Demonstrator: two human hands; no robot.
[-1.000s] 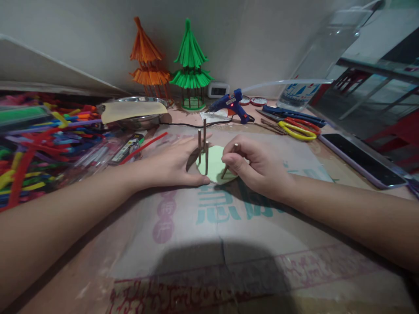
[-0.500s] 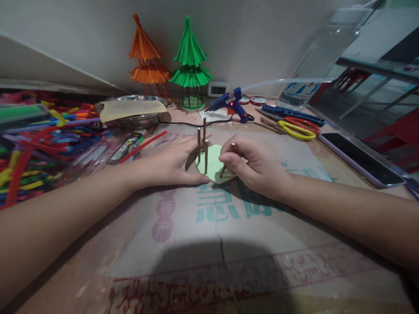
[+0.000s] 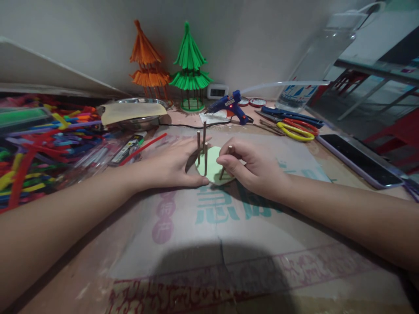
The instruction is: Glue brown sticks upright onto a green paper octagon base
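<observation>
A pale green paper disc (image 3: 213, 168) lies on the cardboard mat (image 3: 209, 226) with three thin brown sticks (image 3: 205, 158) standing upright on its left half. My left hand (image 3: 170, 163) lies flat beside the disc, fingers stretched out, thumb pressing its near edge. My right hand (image 3: 253, 168) is closed in a pinch on a fourth brown stick (image 3: 226, 161), which leans with its foot on the disc's right side.
A blue glue gun (image 3: 231, 107) lies behind the disc, with yellow scissors (image 3: 296, 131) and a phone (image 3: 355, 159) to the right. Orange (image 3: 145, 59) and green (image 3: 190, 61) pagoda models stand at the wall. Coloured pipe cleaners (image 3: 39, 144) and a metal bowl (image 3: 139, 113) sit left.
My right hand has shifted slightly left with the stick, bringing it closer to the three upright ones. My left hand has stayed put.
</observation>
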